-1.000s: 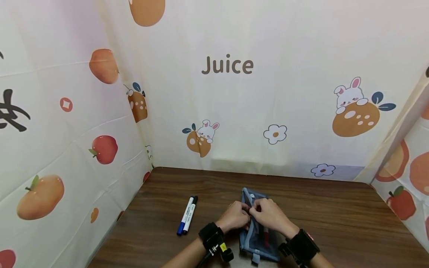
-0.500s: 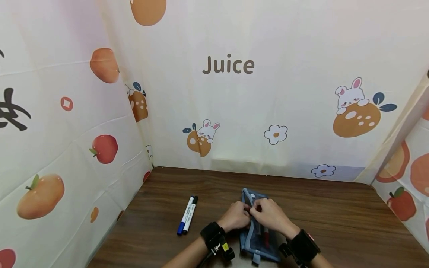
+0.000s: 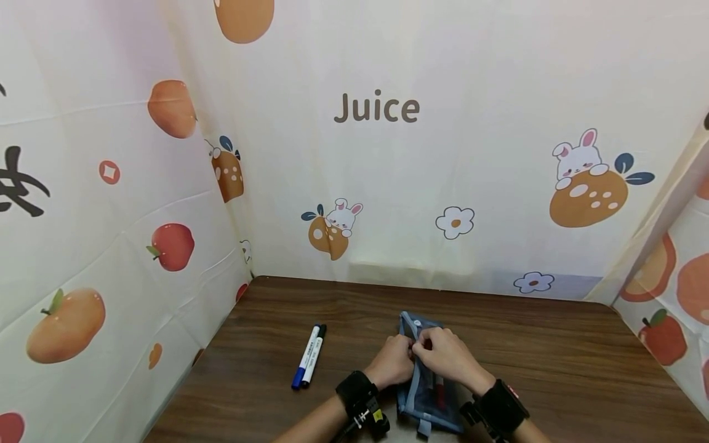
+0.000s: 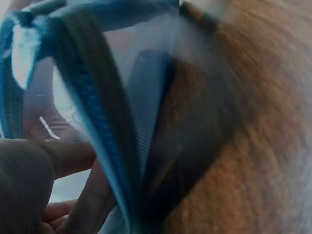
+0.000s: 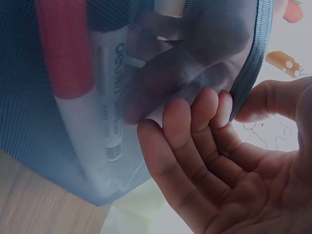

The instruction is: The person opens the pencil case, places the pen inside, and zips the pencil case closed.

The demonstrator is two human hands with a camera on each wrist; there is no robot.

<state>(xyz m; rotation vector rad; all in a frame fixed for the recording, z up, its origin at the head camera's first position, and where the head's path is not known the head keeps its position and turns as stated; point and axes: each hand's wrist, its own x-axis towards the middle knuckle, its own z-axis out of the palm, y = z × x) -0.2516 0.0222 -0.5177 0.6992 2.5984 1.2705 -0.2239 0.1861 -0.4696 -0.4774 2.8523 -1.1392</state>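
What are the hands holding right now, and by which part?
Both the left hand and the right hand pinch the blue mesh pencil pouch at its zippered top edge.

The word "Juice" (image 3: 376,108) is printed in brown letters on the cream backdrop cloth (image 3: 498,74) behind the table. On the left-hand cloth panel (image 3: 83,203), part of a large black brush-style character (image 3: 19,184) shows, cut off by the picture's edge and not readable. Through the blue mesh pencil pouch (image 5: 44,161), the red-capped marker (image 5: 97,97) carries the brand "deli" (image 5: 116,73) along its white barrel. Printing on the two markers (image 3: 309,364) lying on the table is too small to read.
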